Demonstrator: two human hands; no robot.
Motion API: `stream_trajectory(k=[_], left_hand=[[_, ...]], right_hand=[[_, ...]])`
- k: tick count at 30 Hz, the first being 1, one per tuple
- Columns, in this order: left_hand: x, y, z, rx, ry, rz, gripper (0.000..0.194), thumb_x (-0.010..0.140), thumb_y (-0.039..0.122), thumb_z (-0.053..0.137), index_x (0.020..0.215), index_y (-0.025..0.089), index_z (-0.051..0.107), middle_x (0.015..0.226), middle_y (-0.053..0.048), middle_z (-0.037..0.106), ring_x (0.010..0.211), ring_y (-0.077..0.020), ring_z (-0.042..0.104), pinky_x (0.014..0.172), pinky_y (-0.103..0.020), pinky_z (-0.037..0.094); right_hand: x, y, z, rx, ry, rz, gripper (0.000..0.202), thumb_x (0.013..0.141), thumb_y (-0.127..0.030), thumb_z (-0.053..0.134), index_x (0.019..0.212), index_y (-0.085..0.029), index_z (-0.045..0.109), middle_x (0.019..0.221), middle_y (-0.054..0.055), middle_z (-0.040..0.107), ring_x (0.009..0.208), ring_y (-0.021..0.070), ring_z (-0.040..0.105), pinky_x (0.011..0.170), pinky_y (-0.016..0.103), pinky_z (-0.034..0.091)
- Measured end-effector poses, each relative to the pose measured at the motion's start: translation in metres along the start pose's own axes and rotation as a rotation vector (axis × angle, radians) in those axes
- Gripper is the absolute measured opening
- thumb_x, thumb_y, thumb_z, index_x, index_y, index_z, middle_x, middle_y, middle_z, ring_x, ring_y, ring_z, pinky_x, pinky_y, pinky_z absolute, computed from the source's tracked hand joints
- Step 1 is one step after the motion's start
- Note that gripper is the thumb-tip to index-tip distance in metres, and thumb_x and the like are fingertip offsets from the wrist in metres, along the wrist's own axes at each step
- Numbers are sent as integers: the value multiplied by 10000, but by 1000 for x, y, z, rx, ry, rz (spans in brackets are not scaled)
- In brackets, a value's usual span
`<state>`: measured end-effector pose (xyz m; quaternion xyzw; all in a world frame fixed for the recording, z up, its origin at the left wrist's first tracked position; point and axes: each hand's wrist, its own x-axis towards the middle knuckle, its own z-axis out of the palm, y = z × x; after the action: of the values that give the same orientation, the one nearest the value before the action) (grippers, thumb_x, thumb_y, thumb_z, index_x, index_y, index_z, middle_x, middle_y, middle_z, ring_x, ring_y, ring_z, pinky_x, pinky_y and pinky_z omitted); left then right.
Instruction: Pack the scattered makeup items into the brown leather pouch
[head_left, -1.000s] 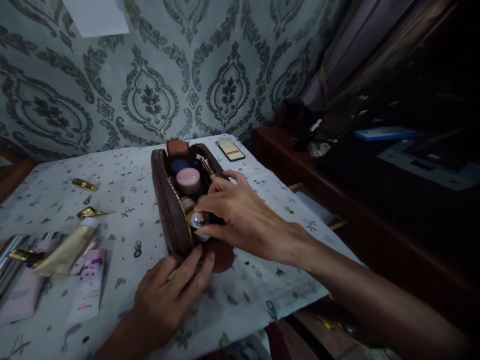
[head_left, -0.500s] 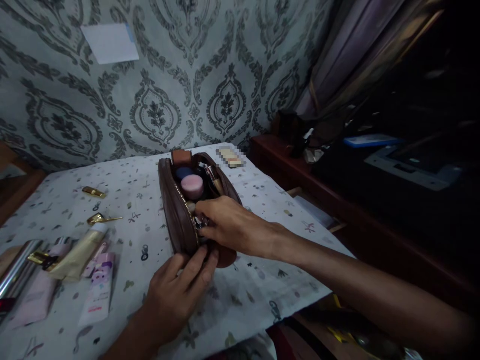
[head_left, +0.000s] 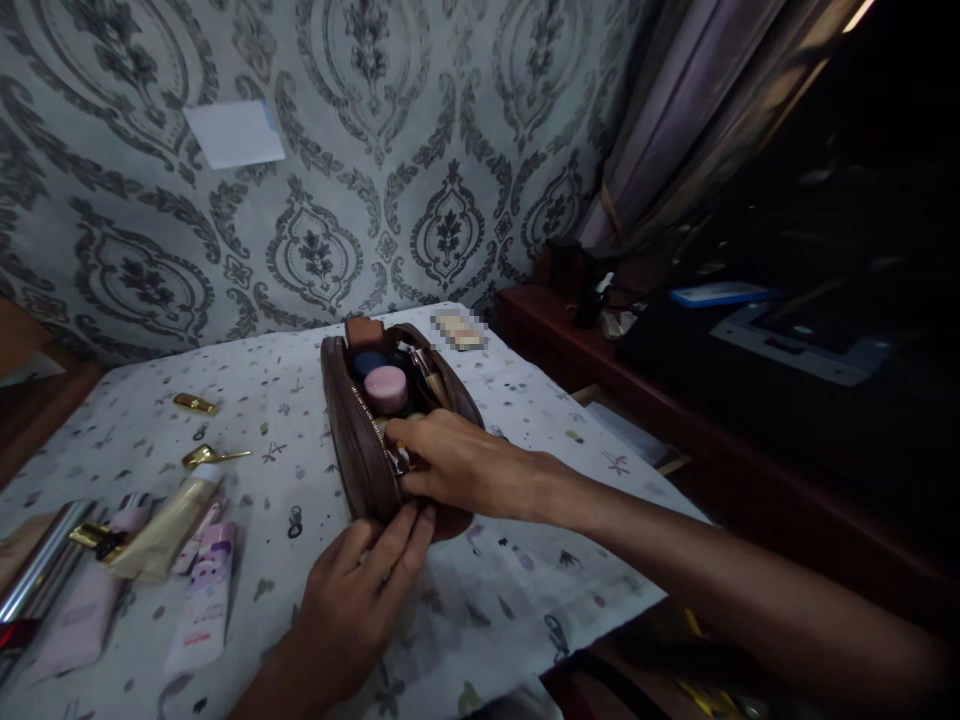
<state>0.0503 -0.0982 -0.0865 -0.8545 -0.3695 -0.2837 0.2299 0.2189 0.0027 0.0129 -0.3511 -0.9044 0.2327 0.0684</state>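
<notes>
A brown zippered bag (head_left: pixel 356 450) lies open on the patterned tablecloth. Inside it are a round pink container (head_left: pixel 386 389), a dark blue round item (head_left: pixel 368 364) and some slim tubes or brushes (head_left: pixel 426 370). My right hand (head_left: pixel 457 465) reaches into the bag's near end, thumb and fingers around small shiny items that are too hidden to name. At the bag's near edge, the fingers of my left hand (head_left: pixel 360 590) press together against the brown leather, holding that end.
Several tubes, among them a cream one (head_left: pixel 165 525) and a pink-and-white one (head_left: pixel 202 600), lie at the left with a gold clip (head_left: pixel 196 403) and a gold spoon-like item (head_left: pixel 210 456). A pixelated card (head_left: pixel 459 329) lies behind the bag. Dark red furniture (head_left: pixel 555 325) stands at the right.
The camera view has tilted slightly, so the scene sits lower in the picture. Both hands keep nearly the same places at the bag.
</notes>
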Motion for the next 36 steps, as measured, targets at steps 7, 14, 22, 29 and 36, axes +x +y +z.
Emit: stream_trajectory(k=[7, 14, 22, 29, 36], left_hand=[[-3, 1, 2, 17, -10, 4, 388, 929, 37, 466, 1277, 100, 624, 1170, -124, 724, 827, -201, 582, 757, -330, 469], [-5, 1, 4, 32, -9, -1, 376, 926, 45, 485, 1278, 76, 612, 1151, -144, 723, 815, -201, 572, 742, -329, 456], [-7, 0, 6, 26, -20, 3, 401, 916, 51, 540, 1313, 91, 584, 1181, -126, 717, 857, -210, 554, 752, -326, 446], [-8, -1, 7, 1, -25, -4, 421, 924, 48, 527, 1343, 80, 560, 1217, -129, 704, 858, -214, 543, 735, -325, 446], [-9, -1, 7, -16, -18, 7, 409, 933, 58, 518, 1340, 65, 558, 1248, -128, 695, 871, -221, 539, 736, -339, 456]], right_hand=[[-1, -3, 0, -58, -29, -3, 148, 853, -131, 605, 999, -122, 624, 929, 100, 679, 846, 219, 643, 646, 268, 376], [16, -4, 3, -83, -63, -74, 233, 805, -76, 620, 1037, -93, 603, 1132, 145, 672, 1009, 257, 647, 761, 299, 447], [30, 4, -4, 20, -155, -90, 185, 787, -41, 612, 964, -80, 651, 973, 75, 709, 921, 179, 657, 705, 213, 438], [11, -4, -23, -216, -209, -80, 232, 852, -96, 606, 1081, -89, 637, 996, 113, 707, 885, 200, 655, 658, 243, 406], [4, -11, -29, -491, -268, -85, 222, 903, -57, 524, 1079, -92, 655, 1015, 138, 715, 942, 271, 687, 670, 297, 423]])
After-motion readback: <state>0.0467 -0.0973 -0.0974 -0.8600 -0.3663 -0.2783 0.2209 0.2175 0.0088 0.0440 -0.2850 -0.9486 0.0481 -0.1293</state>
